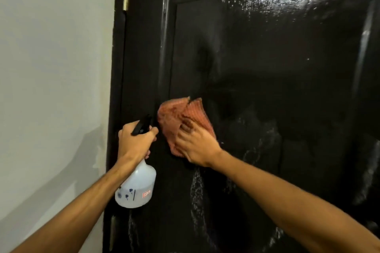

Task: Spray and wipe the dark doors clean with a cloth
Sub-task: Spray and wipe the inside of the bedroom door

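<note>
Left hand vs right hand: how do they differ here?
The left hand grips the spray bottle at its neck, fingers curled; the right hand presses the orange cloth with fingers extended. The left hand is before the black door's left stile; the right hand is on its panel. Both are raised to similar height.

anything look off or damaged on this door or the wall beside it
No damage shows. Spray runs streak the black door below the orange cloth, not yet wiped, and the grey wall beside it has a patchy paint edge.
</note>
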Tool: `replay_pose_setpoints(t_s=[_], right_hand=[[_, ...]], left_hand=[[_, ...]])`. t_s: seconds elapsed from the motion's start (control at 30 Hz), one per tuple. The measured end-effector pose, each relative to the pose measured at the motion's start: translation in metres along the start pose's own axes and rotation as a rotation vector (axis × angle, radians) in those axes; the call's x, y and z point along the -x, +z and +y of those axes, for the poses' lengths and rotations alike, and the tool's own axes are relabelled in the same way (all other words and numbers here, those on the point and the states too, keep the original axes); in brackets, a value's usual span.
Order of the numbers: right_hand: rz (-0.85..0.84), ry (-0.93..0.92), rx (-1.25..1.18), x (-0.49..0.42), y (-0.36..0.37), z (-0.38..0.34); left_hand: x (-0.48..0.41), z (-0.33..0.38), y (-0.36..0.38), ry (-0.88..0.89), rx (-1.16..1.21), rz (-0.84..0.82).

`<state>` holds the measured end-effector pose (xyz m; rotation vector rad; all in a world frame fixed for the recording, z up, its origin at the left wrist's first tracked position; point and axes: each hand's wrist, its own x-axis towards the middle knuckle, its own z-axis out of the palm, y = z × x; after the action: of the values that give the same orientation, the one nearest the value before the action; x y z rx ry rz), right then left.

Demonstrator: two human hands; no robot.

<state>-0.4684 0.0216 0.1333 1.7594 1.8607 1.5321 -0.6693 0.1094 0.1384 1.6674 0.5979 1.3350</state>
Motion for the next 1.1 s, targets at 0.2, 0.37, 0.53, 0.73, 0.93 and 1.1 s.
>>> replay_pose_setpoints(t_s=[0.2,0.37,0.53,0.73,0.93,1.1], right_hand=[[0.213,0.433,0.042,0.049,-0.053,0.110],[0.114,0.485,0.034,0.123,-0.044,0.103],[0.171,0.314,0.195,0.206,-0.045,0.128],[0.214,0.909,-0.008,0.257,-0.050,0.145],[0.014,0.648,0.065,0.289,-0.038,0.135],[0.310,1.039,-0.062,0.262,-0.038,0.128]], left_hand=[[0.026,0.013,0.053,0.004,0.040,-0.086],[0.050,0.034,0.104,0.020,0.055,-0.172],[0.083,0.057,0.161,0.026,0.035,-0.301],[0.130,0.068,0.225,0.024,0.058,-0.449],[0.157,0.062,0.255,0.046,0.081,-0.438],[0.162,0.039,0.240,0.053,0.094,-0.376]])
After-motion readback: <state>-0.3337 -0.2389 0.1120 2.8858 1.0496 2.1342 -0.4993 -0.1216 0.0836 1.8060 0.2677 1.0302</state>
